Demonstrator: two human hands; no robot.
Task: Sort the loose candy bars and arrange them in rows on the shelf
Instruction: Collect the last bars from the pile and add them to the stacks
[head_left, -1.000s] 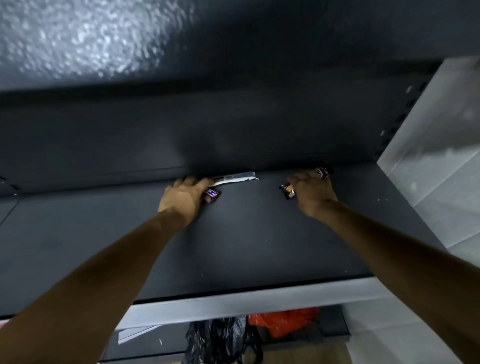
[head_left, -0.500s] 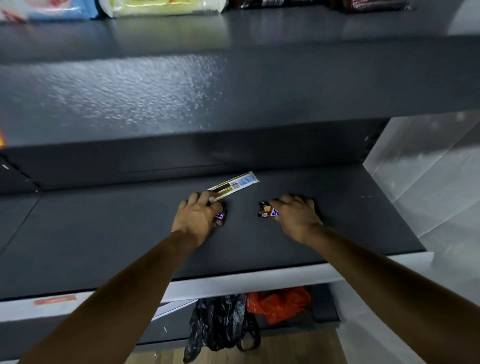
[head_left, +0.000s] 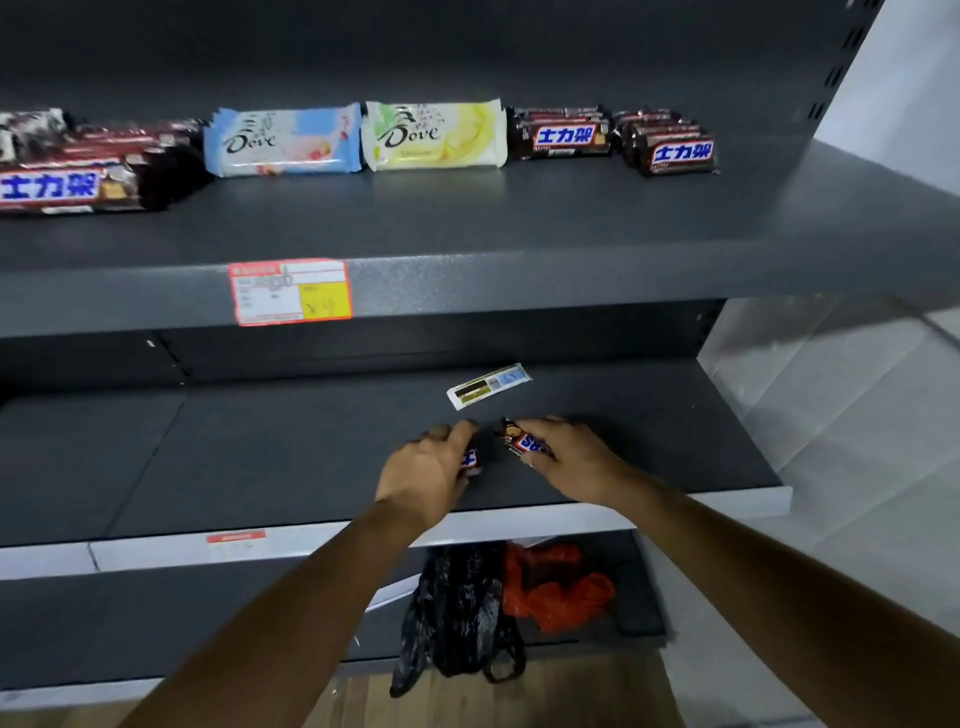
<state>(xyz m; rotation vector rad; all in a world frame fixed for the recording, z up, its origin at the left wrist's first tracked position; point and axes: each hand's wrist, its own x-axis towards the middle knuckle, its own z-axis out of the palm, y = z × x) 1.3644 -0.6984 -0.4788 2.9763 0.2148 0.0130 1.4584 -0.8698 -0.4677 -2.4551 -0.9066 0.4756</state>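
Hands sit closer to the front of the dark grey metal shelf than before: left hand grips one small dark-wrapped candy bar, right hand pinches another dark-wrapped candy bar, both now apart from the flat white-and-blue wrapper.

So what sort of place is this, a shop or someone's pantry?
Most likely a small shop. The dark metal shelf carries a price label on its front edge, and it holds wrapped Dove bars and brown candy bars faced out in rows.
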